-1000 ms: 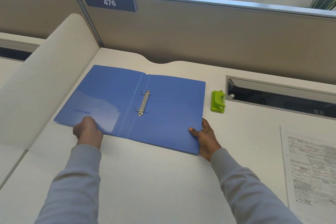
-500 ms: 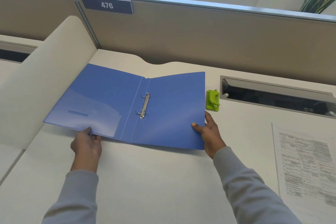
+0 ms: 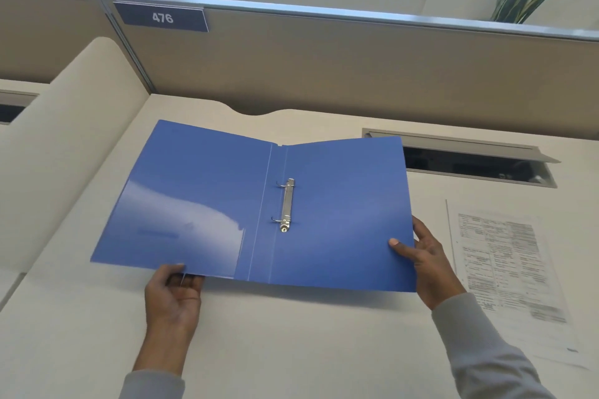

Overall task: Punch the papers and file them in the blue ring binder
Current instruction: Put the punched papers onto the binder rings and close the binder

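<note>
Pale desk [image 3: 291, 350], beige partition [image 3: 324, 68]

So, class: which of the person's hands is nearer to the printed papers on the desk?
Right. The right hand grips the blue binder's right edge, just beside the papers; the left hand holds the binder's left cover, far across.

Both arms reach forward in grey sleeves — left hand [image 3: 171, 291] pinching from below, right hand [image 3: 424, 264] clamped thumb-on-top, fingers underneath.
</note>
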